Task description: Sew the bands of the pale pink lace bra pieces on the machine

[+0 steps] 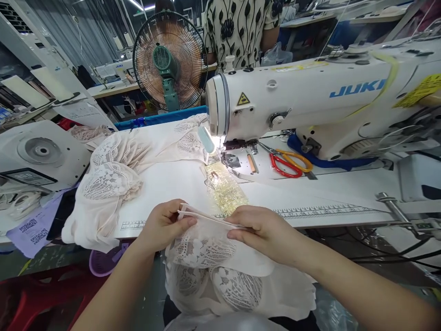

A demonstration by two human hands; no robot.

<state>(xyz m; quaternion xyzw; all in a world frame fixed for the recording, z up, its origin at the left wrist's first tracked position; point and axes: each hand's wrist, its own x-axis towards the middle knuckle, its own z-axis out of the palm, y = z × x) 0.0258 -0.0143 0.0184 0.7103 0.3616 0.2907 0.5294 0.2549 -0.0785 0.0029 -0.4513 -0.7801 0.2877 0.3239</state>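
Between my hands a cream lace bra (206, 248) is stretched along its folded edge, just in front of the table. My left hand (165, 225) pinches one end of that edge, and my right hand (262, 232) pinches it farther right. Below, more lace bra pieces (237, 287) lie over my lap. Beyond my hands stands a white sewing machine (275, 99), its lamp lit over the needle area. A shiny gold-flecked strip (225, 186) runs from the needle area toward me.
Stacked lace bras (110, 179) lie at left on the table. Red- and orange-handled scissors (287, 161) rest under the machine arm. A printed ruler (330, 210) follows the front edge. A fan (168, 64) and a person in a patterned top (237, 32) are behind. A purple basket (103, 262) sits below left.
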